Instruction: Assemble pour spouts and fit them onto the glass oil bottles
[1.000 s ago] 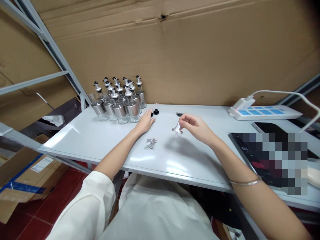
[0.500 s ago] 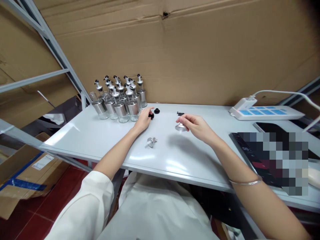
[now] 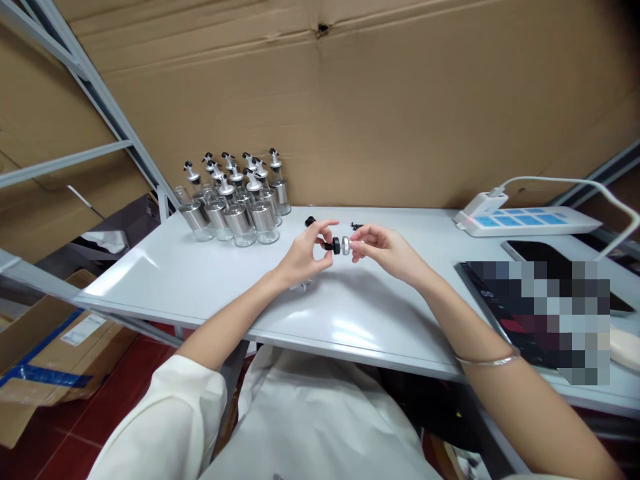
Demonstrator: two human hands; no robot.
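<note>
Between thumb and fingers, my left hand (image 3: 305, 253) pinches a black bottle stopper (image 3: 336, 245). My right hand (image 3: 377, 248) is closed on a silver pourer top (image 3: 346, 245), its disc facing the stopper. The two parts are lined up over the table, very near each other; whether they touch I cannot tell. Behind my left hand lies another black stopper (image 3: 311, 221). A small black piece (image 3: 357, 226) rests beyond my right hand. Partly covered by my left wrist, a second silver pourer top (image 3: 301, 286) lies on the table.
Several glass oil bottles (image 3: 243, 223) with steel bands stand at the back left, most with pourers on. On the right are a power strip (image 3: 533, 221) with a plugged-in white charger (image 3: 483, 203) and a phone (image 3: 500, 320). Cardboard (image 3: 400, 120) walls the table's back edge.
My left hand has lifted a black stopper off the table and moved right. My right hand has turned the silver pourer top sideways, towards the stopper.
</note>
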